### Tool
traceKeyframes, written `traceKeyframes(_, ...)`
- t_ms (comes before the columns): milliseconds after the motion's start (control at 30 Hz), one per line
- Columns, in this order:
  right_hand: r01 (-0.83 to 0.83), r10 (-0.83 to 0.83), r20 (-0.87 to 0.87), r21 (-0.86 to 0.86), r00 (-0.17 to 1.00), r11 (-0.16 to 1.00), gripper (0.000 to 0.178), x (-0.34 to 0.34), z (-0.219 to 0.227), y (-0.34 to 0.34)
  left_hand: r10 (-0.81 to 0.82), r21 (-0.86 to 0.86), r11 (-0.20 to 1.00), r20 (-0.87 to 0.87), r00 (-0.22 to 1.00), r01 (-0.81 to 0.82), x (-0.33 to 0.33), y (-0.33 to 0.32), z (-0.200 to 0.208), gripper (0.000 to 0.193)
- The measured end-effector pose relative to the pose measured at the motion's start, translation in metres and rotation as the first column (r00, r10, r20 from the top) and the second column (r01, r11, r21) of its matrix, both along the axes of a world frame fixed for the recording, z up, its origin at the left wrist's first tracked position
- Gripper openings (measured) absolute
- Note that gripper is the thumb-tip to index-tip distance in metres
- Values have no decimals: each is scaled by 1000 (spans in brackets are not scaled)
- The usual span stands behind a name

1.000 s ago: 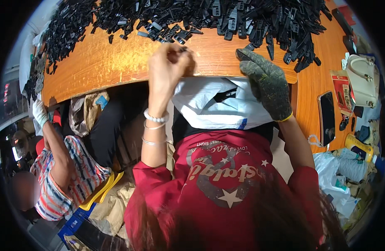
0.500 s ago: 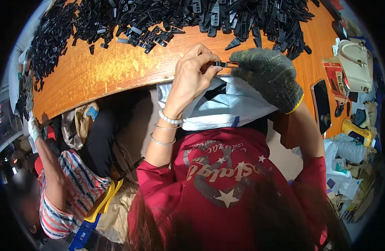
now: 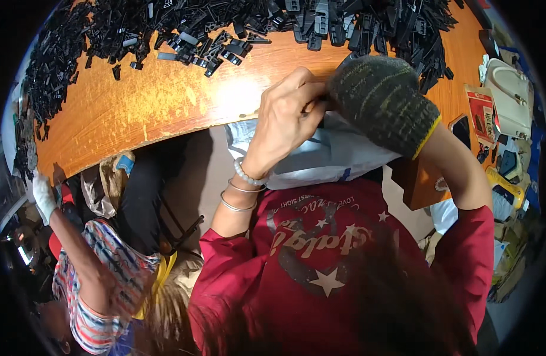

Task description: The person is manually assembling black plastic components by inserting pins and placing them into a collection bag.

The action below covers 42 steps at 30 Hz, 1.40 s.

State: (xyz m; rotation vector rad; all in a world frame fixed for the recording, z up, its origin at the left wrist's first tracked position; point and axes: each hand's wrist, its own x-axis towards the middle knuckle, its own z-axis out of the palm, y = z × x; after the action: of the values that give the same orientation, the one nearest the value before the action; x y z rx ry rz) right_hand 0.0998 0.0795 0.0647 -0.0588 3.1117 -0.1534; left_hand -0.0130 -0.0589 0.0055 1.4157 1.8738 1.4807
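Observation:
Close to the table's near edge, my bare left hand (image 3: 286, 114) has its thumb and fingers pinched together. Its fingertips meet my right hand (image 3: 384, 101), which wears a dark knitted glove with a yellow cuff and is curled closed. The small black plastic part seen between the two hands a moment earlier is now hidden by the fingers and glove. Beneath both hands a white plastic bag (image 3: 320, 165) lies across my lap. Beyond the glove, piles of black plastic parts (image 3: 368, 29) cover the far side of the wooden table (image 3: 160, 110).
At the left another person's white-gloved hand (image 3: 43, 190) touches the table edge beside smaller black pieces (image 3: 42, 98). On the right stand a phone (image 3: 461, 132), a red packet (image 3: 481, 115) and a cream handbag (image 3: 510, 89). A wooden drawer or table side (image 3: 420, 191) lies by my right forearm.
The gloved right hand has tilted and closed in over my left fingertips, covering the small black part. My right elbow has swung outward, and the view has shifted slightly.

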Motion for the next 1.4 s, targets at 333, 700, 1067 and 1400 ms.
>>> traceKeyframes(333, 248, -250, 36, -313, 968, 917, 23, 22, -10, -4, -33, -20, 999, 34, 999, 34, -8, -3, 2, 12)
traceKeyframes(700, 140, -362, -64, -848, 930, 510, 39, 62, -45, -18, -140, 53, 974, 905, 402, 220, 7, -17, 11, 13)
traceKeyframes(1067, 307, -278, 187, -812, 942, 496, 51, 72, -32, -23, 85, -190, 980, 89, 992, -66, 4, 18, 8, 34)
traceKeyframes(1400, 386, -533, 373, -918, 759, -93, 32, 74, -29, -26, 214, -200, 949, -152, 965, -242, 19, 17, 2, 17)
